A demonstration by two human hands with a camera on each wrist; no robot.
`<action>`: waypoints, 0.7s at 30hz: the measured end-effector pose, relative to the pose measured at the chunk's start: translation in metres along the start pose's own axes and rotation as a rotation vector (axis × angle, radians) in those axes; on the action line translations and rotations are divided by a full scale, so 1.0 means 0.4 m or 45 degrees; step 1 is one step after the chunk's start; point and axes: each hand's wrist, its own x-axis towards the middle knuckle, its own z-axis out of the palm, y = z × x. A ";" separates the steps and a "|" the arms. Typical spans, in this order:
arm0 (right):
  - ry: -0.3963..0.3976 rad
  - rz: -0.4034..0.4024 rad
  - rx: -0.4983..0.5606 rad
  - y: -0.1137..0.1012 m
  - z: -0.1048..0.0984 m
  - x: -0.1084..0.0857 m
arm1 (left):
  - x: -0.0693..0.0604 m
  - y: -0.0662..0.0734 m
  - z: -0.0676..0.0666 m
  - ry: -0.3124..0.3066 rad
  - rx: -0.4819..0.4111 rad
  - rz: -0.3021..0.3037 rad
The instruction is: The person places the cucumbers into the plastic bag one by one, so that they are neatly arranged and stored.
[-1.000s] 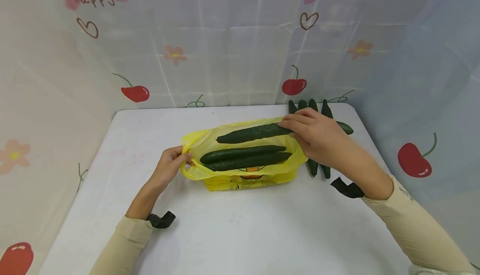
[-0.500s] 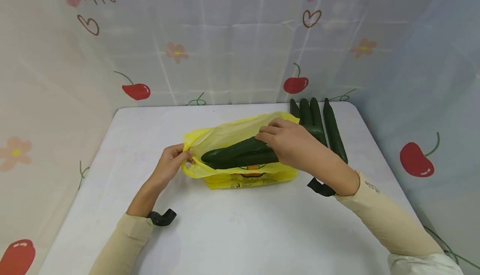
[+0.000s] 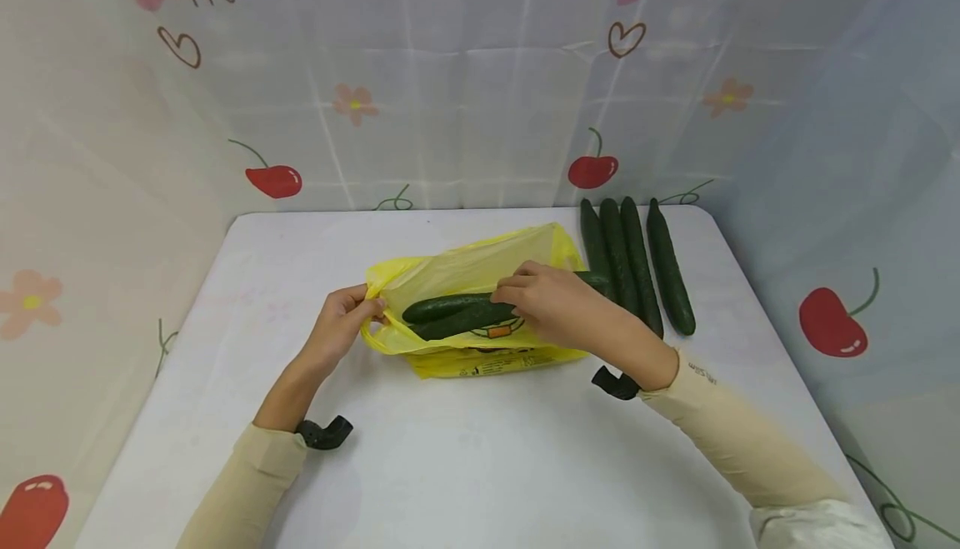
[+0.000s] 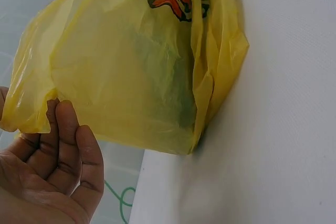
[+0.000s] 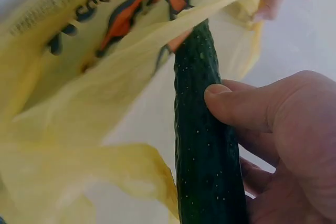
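A yellow plastic bag (image 3: 480,266) lies on its side with its mouth gaping upward. My left hand (image 3: 335,328) pinches the bag's left rim; the left wrist view shows its fingers (image 4: 68,135) at the gathered edge. My right hand (image 3: 546,303) grips a cucumber (image 5: 207,129) with thumb and fingers, over the right part of the bag's mouth. That cucumber's tip is inside the bag, and its other end sticks out to the right of the hand. Dark green cucumbers (image 3: 441,307) show in the bag's mouth, partly hidden by the right hand.
Several more cucumbers (image 3: 669,270) lie side by side at the back right of the white table (image 3: 465,466). A printed curtain (image 3: 465,141) stands behind the table and on both sides. Black straps (image 3: 324,434) are on both wrists.
My right hand has carried the cucumber left and down into the bag's mouth, away from the row. The left hand keeps its place on the rim.
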 end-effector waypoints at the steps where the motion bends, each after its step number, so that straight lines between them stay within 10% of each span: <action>1: -0.011 0.011 0.029 0.002 0.004 0.000 | -0.001 0.000 0.000 0.002 -0.002 -0.002; 7: -0.042 0.021 0.076 0.001 -0.015 0.018 | -0.003 0.002 0.003 -0.003 -0.017 0.005; 21: -0.035 -0.192 -0.328 -0.061 -0.087 0.119 | 0.000 -0.002 0.009 0.004 -0.036 -0.014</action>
